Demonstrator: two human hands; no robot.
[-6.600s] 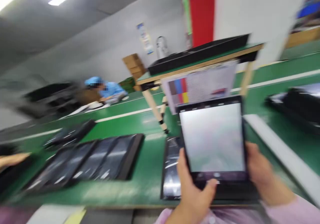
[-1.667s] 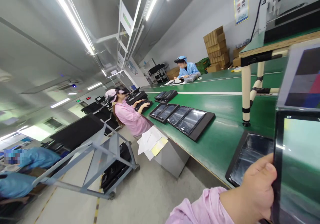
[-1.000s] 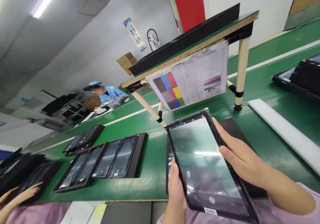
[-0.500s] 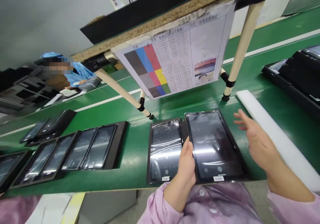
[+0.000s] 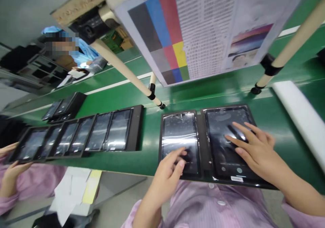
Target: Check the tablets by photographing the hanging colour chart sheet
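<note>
Two tablets with dark, glossy screens lie side by side in a black tray (image 5: 202, 136) in front of me. My right hand (image 5: 256, 151) is over the right tablet (image 5: 220, 153), fingers spread and palm down, holding nothing. Whether its fingertips touch the screen I cannot tell. Above the lower part of the left tablet (image 5: 179, 129) is my left hand (image 5: 167, 172), its fingers loosely bent and apart, slightly blurred, with nothing in it. A white label sits at the right tablet's lower edge; the lower left part of the left tablet is hidden by my hand.
More tablets in black trays (image 5: 137, 129) line the green bench (image 5: 149, 146) to the left, where another person's hands (image 5: 16, 170) hold a tray. A stand on pipe legs (image 5: 124, 70) carries a printed sheet (image 5: 205, 28). A white foam strip (image 5: 299, 116) lies at right.
My left hand has let go of the right tablet's left edge and moved onto the left tablet. My right hand has come in from the side over the right tablet. The view has shifted closer.
</note>
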